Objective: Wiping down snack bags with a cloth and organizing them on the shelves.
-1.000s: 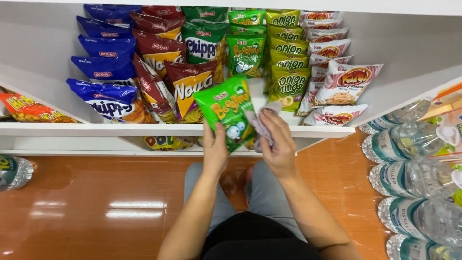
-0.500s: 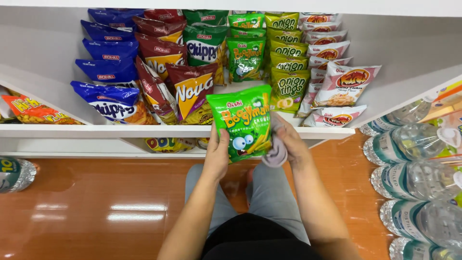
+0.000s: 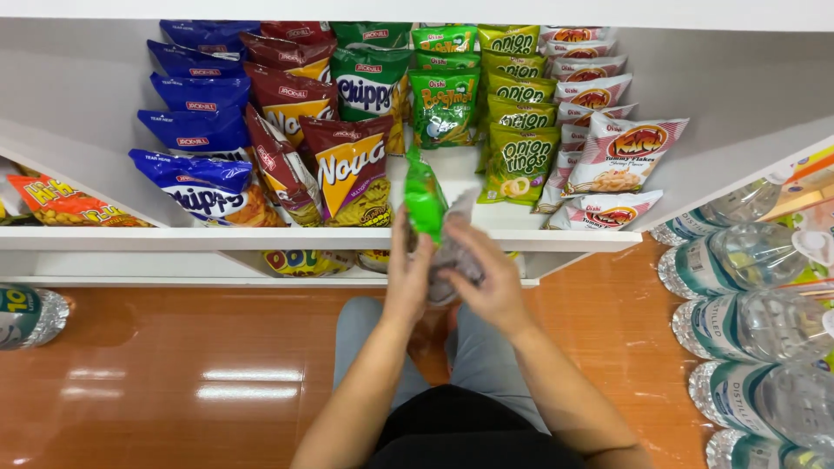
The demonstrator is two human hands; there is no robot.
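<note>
Two hands meet over the front lip of the white shelf [image 3: 261, 239], and we log them as one working pair. Item held: a bright green snack bag [image 3: 424, 201], turned edge-on to the camera so that only a narrow strip of its face shows, with its silvery back or a second foil pack [image 3: 452, 256] pressed against it; we cannot tell which. Left hand [image 3: 408, 274]: fingers closed on the lower part of the green snack bag, palm turned inward, forearm rising from the lap. Right hand [image 3: 486, 278]: closed around the foil side from the right, fingers curled over it, wrist bent slightly toward the left. Position of the bag: upright, just above the shelf edge, in front of the open lane between the orange-red chip bag [image 3: 352, 174] and the yellow-green ring-snack bags [image 3: 519, 161], with a matching row of green bags [image 3: 443, 104] standing farther back in that lane. Step, as we judge it: the bag is being turned and squared up at the mouth of its lane. The next move, in our estimate, calls for facing the printed side forward and sliding the bag back without knocking the neighbours. Also present: bottled water packs [image 3: 756, 321] at right, orange floor [image 3: 174, 365] below.
</note>
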